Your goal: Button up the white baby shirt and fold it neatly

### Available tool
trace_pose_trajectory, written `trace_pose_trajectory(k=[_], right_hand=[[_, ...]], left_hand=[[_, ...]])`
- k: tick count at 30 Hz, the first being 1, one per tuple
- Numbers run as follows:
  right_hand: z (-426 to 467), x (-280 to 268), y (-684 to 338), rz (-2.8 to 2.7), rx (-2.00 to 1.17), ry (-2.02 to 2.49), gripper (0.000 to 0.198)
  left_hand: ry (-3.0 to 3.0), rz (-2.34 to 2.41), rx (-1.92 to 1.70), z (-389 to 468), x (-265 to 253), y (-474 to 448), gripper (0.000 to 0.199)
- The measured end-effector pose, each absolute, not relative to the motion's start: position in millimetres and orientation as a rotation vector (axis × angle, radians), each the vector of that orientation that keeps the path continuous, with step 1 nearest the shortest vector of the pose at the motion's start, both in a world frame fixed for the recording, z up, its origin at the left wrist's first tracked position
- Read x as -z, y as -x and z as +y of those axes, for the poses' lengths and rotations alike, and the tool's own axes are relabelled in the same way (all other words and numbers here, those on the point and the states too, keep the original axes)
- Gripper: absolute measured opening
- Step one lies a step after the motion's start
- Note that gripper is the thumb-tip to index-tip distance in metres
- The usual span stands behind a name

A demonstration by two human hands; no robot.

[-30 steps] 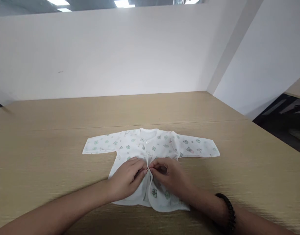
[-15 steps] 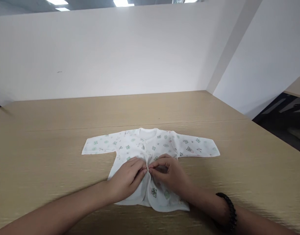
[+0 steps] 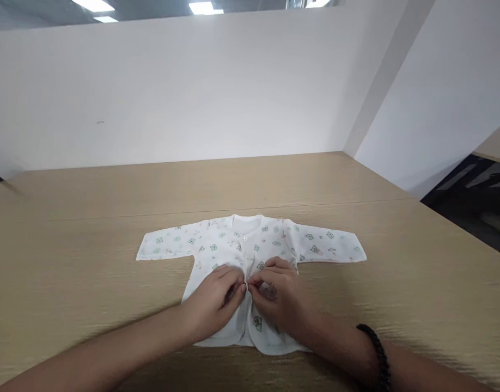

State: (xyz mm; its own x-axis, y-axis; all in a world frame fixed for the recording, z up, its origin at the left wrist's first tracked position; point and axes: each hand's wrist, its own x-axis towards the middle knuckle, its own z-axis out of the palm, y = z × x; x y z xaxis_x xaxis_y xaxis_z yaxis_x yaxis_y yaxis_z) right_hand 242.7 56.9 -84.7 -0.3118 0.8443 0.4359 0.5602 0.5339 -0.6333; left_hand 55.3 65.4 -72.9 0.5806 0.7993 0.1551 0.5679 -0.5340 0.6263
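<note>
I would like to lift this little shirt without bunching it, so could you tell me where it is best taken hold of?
Probably at the two shoulders beside the collar, coming from above at the far edge. The baby shirt lies flat, front up, on the table, sleeves spread to both sides. The left hand and right hand are pinching the front opening mid-chest, so the lower half is covered.

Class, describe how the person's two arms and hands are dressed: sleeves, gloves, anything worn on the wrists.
Both forearms are bare, with no sleeves in view and no gloves. The left hand and its wrist carry nothing. The right hand has a black beaded bracelet around its wrist. No rings show on the fingers.
</note>
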Motion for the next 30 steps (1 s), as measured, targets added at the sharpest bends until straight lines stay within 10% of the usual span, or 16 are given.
trace_pose_trajectory(k=[30], right_hand=[[59, 78, -239, -1.98, -0.71, 1.376, 0.01]], left_hand=[[-2.478, 1.067, -0.495, 72, 76, -53, 0.017]])
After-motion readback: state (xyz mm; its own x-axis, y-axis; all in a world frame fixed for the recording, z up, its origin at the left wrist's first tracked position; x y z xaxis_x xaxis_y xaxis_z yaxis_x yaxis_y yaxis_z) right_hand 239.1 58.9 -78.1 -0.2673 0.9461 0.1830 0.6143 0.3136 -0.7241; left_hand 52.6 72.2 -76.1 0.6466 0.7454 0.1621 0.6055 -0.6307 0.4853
